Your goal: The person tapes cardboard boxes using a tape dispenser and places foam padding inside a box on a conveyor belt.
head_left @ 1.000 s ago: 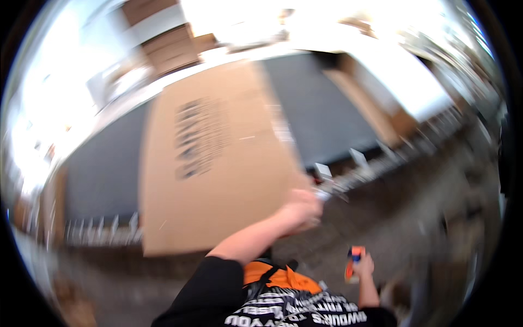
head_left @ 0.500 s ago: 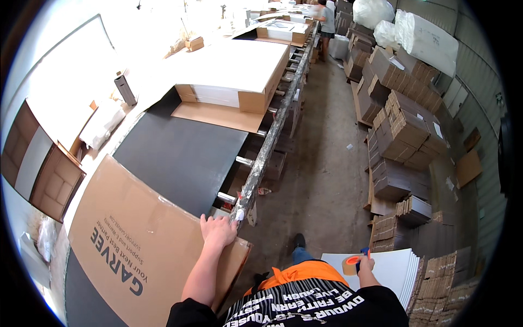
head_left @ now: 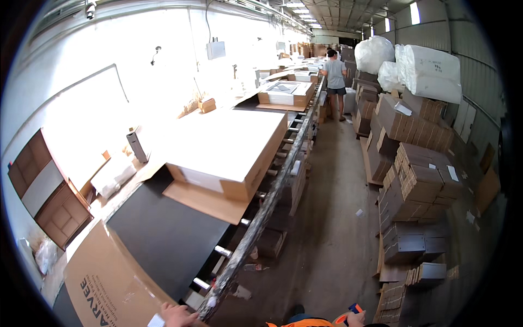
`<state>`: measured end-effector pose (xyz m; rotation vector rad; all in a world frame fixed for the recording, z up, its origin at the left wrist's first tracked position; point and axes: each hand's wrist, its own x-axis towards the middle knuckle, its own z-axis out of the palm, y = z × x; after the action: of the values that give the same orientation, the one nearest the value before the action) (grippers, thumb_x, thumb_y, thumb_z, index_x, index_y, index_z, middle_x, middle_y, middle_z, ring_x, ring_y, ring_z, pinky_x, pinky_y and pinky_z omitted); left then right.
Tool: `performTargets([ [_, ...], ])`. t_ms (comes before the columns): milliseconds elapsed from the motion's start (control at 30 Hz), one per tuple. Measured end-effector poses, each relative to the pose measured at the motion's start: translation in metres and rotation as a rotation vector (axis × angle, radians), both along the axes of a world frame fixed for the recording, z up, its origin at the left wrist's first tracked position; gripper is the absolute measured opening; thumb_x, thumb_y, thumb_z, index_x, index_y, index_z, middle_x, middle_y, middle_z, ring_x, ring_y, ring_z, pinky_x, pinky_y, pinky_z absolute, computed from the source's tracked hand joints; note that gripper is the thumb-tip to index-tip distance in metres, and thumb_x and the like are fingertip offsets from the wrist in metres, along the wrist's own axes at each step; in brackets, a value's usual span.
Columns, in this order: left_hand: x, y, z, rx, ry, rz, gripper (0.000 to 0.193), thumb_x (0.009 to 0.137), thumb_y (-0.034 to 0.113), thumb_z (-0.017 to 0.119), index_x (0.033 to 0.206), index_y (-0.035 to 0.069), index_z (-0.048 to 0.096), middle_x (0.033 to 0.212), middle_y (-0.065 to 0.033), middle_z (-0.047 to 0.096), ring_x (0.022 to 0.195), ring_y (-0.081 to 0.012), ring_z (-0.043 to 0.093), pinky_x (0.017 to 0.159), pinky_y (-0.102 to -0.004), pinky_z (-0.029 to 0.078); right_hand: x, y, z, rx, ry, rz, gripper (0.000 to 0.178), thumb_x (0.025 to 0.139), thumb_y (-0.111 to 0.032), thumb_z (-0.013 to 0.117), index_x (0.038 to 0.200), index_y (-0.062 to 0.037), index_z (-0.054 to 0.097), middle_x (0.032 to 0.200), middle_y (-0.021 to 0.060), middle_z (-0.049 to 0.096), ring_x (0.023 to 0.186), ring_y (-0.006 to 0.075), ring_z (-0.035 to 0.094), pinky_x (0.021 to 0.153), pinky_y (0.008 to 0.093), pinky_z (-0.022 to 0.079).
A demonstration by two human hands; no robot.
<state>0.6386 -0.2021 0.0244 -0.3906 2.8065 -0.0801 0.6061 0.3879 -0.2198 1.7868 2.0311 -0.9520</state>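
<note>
A large closed brown cardboard box [head_left: 117, 278] lies at the lower left on the conveyor. On its right front corner, by the rail, rests my left hand [head_left: 180, 315], its fingers laid out over the edge and partly cut off by the lower rim. A small white piece [head_left: 156, 320] shows beside that hand; whether it touches is unclear. At the bottom, right of my orange apron, my right hand [head_left: 357, 318] is closed around a blue and orange tape dispenser [head_left: 343, 318], mostly cut off. Farther up the conveyor stands an open carton [head_left: 234, 189] with a white panel on top.
A dark belt [head_left: 169, 218] and a worn metal rail [head_left: 272, 201] with rollers run forward. Stacked cardboard packs [head_left: 425, 174] and white wrapped bundles [head_left: 433, 73] line the aisle's right side. A person [head_left: 335, 79] stands farther along the rail.
The view has tilted up, so both hands now sit at the lower rim and more of the hall shows. My left hand stays at the box corner; my right still holds the dispenser.
</note>
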Motion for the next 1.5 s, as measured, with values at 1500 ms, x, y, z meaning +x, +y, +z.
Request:
performTargets([
  [1500, -0.728, 0.165, 0.009, 0.095, 0.559, 0.261, 0.030, 0.071, 0.029, 0.080, 0.086, 0.008, 0.065, 0.082, -0.0082, 0.062, 0.081, -0.0284, 0.063, 0.069, -0.0394, 0.052, -0.906, 0.093, 0.042, -0.365, 0.796, -0.051, 0.058, 0.082, -0.021, 0.066, 0.133, 0.0015, 0.051, 0.125, 0.0146, 0.057, 0.106, 0.0309, 0.062, 0.081, 0.0462, 0.055],
])
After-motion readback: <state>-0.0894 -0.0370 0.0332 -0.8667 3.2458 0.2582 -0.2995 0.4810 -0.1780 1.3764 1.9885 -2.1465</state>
